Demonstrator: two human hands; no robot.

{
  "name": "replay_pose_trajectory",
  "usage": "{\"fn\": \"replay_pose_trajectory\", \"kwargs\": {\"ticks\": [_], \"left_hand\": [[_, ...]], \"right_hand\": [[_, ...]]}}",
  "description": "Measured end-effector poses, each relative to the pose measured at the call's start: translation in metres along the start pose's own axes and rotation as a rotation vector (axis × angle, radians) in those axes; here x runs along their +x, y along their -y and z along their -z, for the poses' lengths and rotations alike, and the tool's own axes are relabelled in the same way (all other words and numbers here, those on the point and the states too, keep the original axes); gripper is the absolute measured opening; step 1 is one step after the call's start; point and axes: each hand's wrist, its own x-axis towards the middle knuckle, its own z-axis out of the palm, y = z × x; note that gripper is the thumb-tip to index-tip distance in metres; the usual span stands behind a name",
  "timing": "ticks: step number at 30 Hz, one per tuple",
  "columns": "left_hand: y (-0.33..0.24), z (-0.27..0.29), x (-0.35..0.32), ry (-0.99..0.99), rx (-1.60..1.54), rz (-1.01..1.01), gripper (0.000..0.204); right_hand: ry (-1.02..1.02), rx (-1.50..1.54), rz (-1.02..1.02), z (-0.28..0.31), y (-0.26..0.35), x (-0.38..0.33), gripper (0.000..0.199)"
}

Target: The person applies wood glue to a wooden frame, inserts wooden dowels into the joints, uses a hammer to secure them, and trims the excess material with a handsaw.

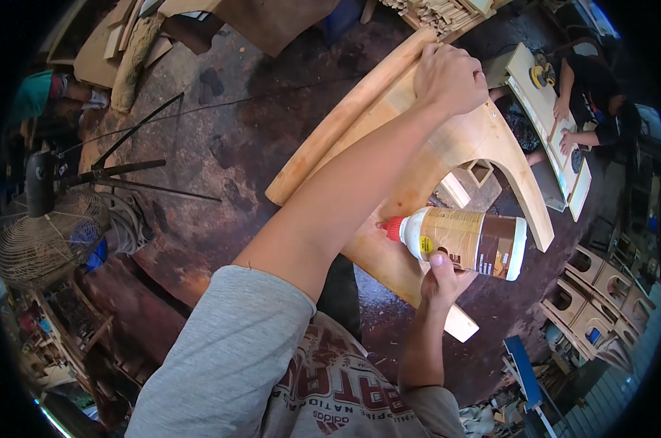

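Observation:
A curved pale wooden furniture part [502,139] with arched legs lies in front of me, a long rounded rail [345,120] along its left side. My left hand [451,79] is closed at its far end, the arm stretched across the wood. Its fingertips are hidden, so what they grip does not show. My right hand [447,281] is wrapped round a glue bottle [454,237], white with a brown label. The bottle lies nearly level, its red nozzle [393,228] pointing left, close over the wood.
A standing fan [53,233] is at the left. Another person [597,95] works on a panel [549,124] with a yellow sander [541,75] at the far right. Cut wooden frames [600,299] stack at the right. Wood scraps [447,18] lie at the back, and a log [136,62] at the far left.

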Motion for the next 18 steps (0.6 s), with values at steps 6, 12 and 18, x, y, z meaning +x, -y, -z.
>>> {"fn": "replay_pose_trajectory", "kwargs": {"ticks": [6,12,18], "left_hand": [[-0.001,-0.001,0.000,-0.006,0.013,0.009,0.023],[0.000,0.003,0.001,0.054,0.047,0.015,0.023],[0.001,0.007,0.001,0.036,0.009,-0.053,0.023]], "right_hand": [[-0.053,0.007,-0.043,-0.004,-0.001,0.000,0.078],[-0.105,0.020,0.034,-0.003,-0.013,0.005,0.073],[0.074,-0.124,0.113,0.000,-0.004,0.010,0.073]]}}
